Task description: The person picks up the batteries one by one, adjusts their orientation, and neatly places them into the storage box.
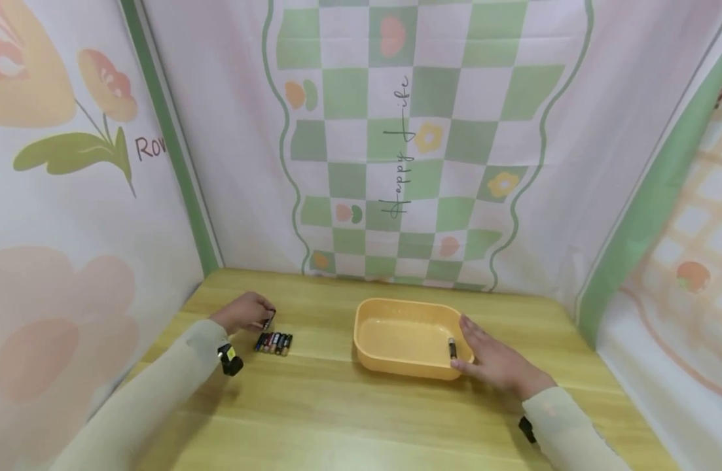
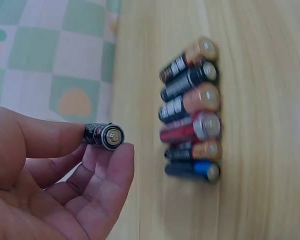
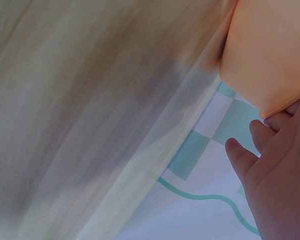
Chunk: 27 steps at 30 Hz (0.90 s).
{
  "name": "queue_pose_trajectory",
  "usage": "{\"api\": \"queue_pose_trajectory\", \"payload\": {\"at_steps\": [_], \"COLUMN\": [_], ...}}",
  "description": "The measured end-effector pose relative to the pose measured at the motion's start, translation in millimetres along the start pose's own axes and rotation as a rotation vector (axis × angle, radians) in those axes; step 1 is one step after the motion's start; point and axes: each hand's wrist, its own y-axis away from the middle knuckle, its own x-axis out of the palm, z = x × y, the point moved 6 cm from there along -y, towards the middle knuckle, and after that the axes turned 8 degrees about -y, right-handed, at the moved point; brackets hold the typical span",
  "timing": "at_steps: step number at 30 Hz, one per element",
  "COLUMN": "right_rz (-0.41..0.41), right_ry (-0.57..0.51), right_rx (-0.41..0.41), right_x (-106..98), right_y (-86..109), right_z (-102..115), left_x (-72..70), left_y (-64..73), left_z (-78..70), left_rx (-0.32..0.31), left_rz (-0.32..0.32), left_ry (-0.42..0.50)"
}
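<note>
In the left wrist view, my left hand (image 1: 247,311) pinches a dark battery (image 2: 105,136) between thumb and fingers, its metal end facing the camera. Just beside that hand, several batteries (image 2: 190,105) lie side by side in a row on the table, with black, copper, red and blue casings. At the right end of a yellow plastic basin (image 1: 396,367), my right hand (image 1: 496,356) rests with extended fingers along the rim and the thumb near the front corner. A single black battery (image 1: 452,348) lies inside the basin, against its right wall.
Both the basin and the battery row stand on a light wood-grain table (image 1: 313,412). Behind it hangs a green-and-white checked cloth (image 1: 390,163), and a printed cloth wall (image 1: 54,216) rises along the left edge.
</note>
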Motion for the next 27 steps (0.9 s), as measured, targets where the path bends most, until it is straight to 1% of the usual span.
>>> {"api": "queue_pose_trajectory", "payload": {"at_steps": [5, 11, 16, 19, 24, 27], "right_rz": [-0.007, -0.004, -0.004, 0.0, -0.001, 0.0], "right_ry": [-0.001, -0.006, -0.007, -0.01, -0.021, -0.017], "right_rx": [0.0, 0.013, 0.015, 0.017, 0.021, 0.016], "right_x": [1.2, 0.8, 1.2, 2.2, 2.1, 1.9], "right_y": [2.1, 2.2, 1.5, 1.7, 1.5, 0.6], "right_z": [0.8, -0.4, -0.5, -0.5, -0.3, -0.4], "left_x": [7.6, 5.7, 9.3, 12.2, 15.8, 18.5], "left_y": [-3.4, -7.2, -11.0, -13.4, -14.9, -15.0], "left_z": [-7.7, -21.3, -28.2, -32.6, -44.1, -52.3], "left_rx": [0.004, -0.005, -0.014, -0.001, 0.021, 0.032], "left_rz": [-0.012, -0.076, -0.07, -0.078, -0.089, -0.073], "left_ry": [0.086, 0.157, 0.206, 0.238, 0.298, 0.323]}}
